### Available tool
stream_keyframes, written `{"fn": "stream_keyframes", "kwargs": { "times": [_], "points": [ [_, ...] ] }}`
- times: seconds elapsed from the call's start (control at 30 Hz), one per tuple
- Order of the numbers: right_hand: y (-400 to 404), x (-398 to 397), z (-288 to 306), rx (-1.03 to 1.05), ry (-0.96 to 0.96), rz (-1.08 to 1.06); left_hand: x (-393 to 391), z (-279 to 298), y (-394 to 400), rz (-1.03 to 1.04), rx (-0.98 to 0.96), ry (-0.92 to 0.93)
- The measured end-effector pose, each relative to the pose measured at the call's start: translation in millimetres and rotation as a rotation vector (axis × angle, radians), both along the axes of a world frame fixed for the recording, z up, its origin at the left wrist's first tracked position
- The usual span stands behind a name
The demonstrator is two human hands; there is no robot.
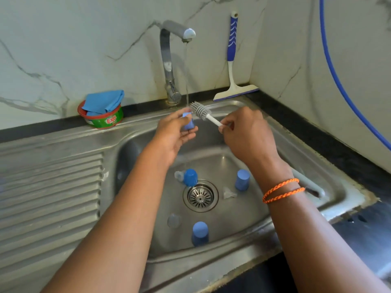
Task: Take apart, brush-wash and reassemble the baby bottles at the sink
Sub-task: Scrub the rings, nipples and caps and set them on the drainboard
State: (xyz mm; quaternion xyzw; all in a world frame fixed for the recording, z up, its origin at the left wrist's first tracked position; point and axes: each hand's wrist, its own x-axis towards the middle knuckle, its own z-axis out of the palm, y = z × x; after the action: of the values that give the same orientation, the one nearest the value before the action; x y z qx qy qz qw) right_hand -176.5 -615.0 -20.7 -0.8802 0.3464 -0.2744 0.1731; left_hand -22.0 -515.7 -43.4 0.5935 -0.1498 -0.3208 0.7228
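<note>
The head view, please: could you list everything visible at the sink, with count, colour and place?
blue bottle parts: three, blue, on the sink floor around the drain
clear teats: about three, clear, sink floor
blue part: one, blue, in left hand under the water
bottle brush: one, grey head with white handle, in right hand
tap: one, steel, running
soap tub: one, green and red, blue cloth on top, left ledge
squeegee: one, blue and white, against the wall
hose: one, blue, right wall
sink: one, steel
left hand: holds the blue part
right hand: grips the brush handle

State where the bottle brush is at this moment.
In the head view, the bottle brush is held by the right hand above the sink, its bristles beside the tap's running water.
</note>
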Motion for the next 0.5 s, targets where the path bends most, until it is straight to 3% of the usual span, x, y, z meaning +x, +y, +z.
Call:
{"fn": "stream_keyframes", "kwargs": {
  "times": [0.17, 0.5],
  "points": [
    [6.3, 3.8, -5.3, 0.061, -0.061, 0.106, -17.8, -5.3, 8.2, 0.111, -0.251, 0.414],
    [-5.0, -1.7, -6.3, 0.020, -0.070, 0.007, -28.8, -7.0, -6.2, 0.091, -0.341, 0.482]
  ]
}}
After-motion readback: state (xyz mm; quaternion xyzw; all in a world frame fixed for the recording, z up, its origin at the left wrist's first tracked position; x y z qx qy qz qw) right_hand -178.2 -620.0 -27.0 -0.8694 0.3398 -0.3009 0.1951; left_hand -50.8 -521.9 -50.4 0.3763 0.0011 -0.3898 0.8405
